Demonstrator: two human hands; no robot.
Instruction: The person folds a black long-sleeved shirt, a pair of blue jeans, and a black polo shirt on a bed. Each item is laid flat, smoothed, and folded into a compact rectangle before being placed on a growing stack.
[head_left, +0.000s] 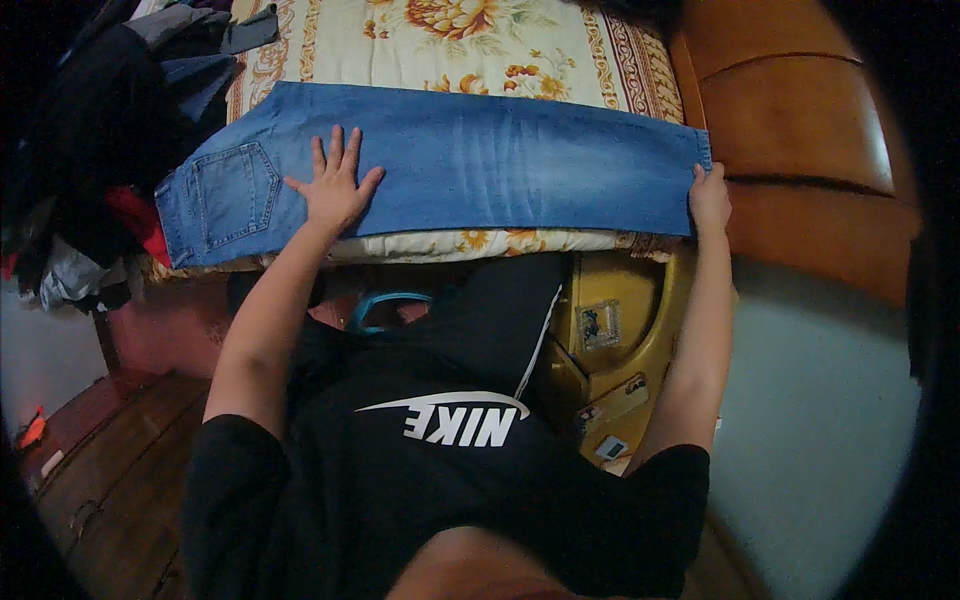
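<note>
A pair of blue jeans (pixel 420 165), folded lengthwise with one leg over the other, lies across the bed's near edge. The waistband and a back pocket (pixel 237 195) are at the left, and the leg hems are at the right. My left hand (pixel 338 190) rests flat on the denim beside the pocket, its fingers spread. At the right end my right hand (pixel 710 200) is closed on the hem, thumb and fingers pinching the corner of the leg.
Beneath the jeans is a cream quilt (pixel 330 45) with orange flowers. Dark and grey clothes (pixel 110 130) are heaped at the left. A brown wooden headboard (pixel 800 120) bounds the right side. Below the bed edge stands a yellow-gold chair-like piece (pixel 655 300) with small items on it.
</note>
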